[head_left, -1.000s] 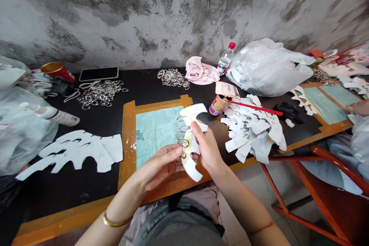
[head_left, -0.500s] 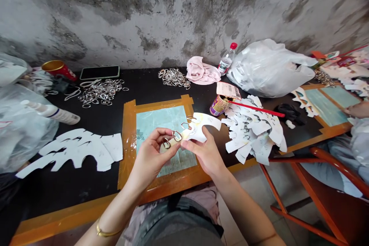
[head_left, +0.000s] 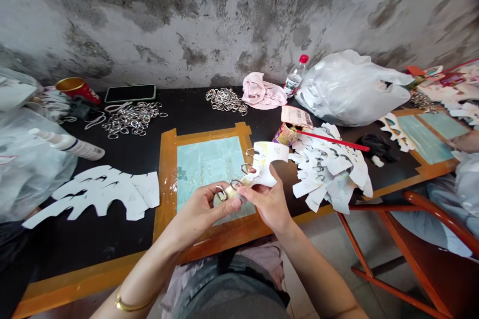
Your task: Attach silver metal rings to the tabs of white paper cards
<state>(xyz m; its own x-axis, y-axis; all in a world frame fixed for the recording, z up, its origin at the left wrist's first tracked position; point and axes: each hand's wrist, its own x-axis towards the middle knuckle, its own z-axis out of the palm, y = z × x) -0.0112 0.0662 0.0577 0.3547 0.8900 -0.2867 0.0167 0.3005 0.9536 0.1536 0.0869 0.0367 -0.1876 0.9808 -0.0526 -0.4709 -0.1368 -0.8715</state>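
Between my hands is a white cut-out strip [head_left: 270, 154] with several metal rings [head_left: 246, 168] along its edge and yellowish patches. My left hand [head_left: 200, 209] pinches its left end near the lowest ring. The fingers of my right hand [head_left: 267, 202] are closed on the strip's middle, beside another ring. Both hands are over a pale blue sheet [head_left: 209, 157] framed with brown tape. Left of it lie flat white cut-outs [head_left: 108, 192]. To the right is a heap of similar white pieces [head_left: 329, 164].
Ring piles [head_left: 130, 118] [head_left: 226, 100] lie near the wall. A patterned cup [head_left: 285, 134] with a red stick [head_left: 337, 142] stands right of the sheet. Behind are a pink cloth [head_left: 262, 90], a bottle [head_left: 295, 78] and a plastic bag [head_left: 354, 87]. Another person's hand [head_left: 466, 142] is at far right.
The strip has tilted, with its right end raised and its left end lowered. My left hand has moved slightly down and right, its thumb now further along the strip.
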